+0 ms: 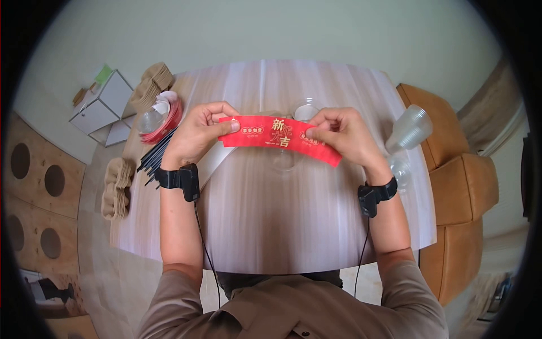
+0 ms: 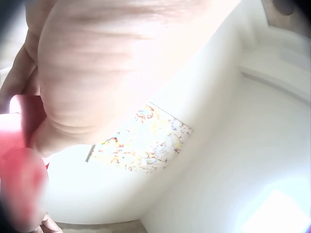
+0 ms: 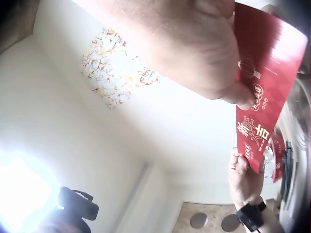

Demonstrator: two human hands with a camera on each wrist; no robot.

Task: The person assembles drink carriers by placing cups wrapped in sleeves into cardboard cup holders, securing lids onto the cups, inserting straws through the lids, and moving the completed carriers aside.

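Note:
A curved red paper cup sleeve (image 1: 280, 135) with gold lettering is held up flat over the table. My left hand (image 1: 197, 134) pinches its left end, thumb on the printed face. The right hand (image 1: 345, 134) pinches it nearer the right end, which slants lower. In the right wrist view the sleeve (image 3: 269, 63) stretches from the right hand (image 3: 194, 53) to the left hand (image 3: 245, 182). A blurred part of the sleeve (image 2: 31, 114) shows in the left wrist view. Behind the sleeve, a clear plastic cup (image 1: 284, 163) is partly hidden.
Stacked clear cups (image 1: 412, 130) lie at the table's right edge, above another clear cup (image 1: 400, 173). Left are black straws (image 1: 154, 158), a red pile (image 1: 175, 113) and brown pulp cup carriers (image 1: 117, 189). A clear round container (image 1: 305, 108) sits behind the right hand.

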